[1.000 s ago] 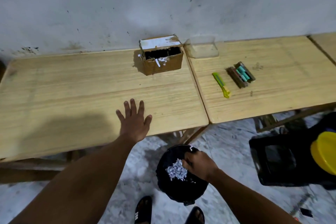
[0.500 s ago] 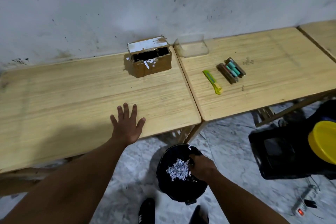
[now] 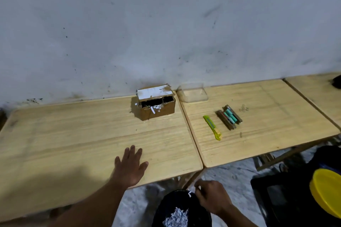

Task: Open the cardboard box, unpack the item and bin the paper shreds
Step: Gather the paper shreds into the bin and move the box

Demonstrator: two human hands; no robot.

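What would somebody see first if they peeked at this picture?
Probably the open brown cardboard box standing at the back of the left wooden table, white paper bits hanging over its edge. Next, the round black bin on the floor below, with white paper shreds inside and the right hand at its rim. The left hand lies flat on the table.

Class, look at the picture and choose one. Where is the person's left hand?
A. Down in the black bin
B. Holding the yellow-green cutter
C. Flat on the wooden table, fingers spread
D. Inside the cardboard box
C: the left hand lies palm down on the wooden table, well short of the cardboard box, with nothing in it.
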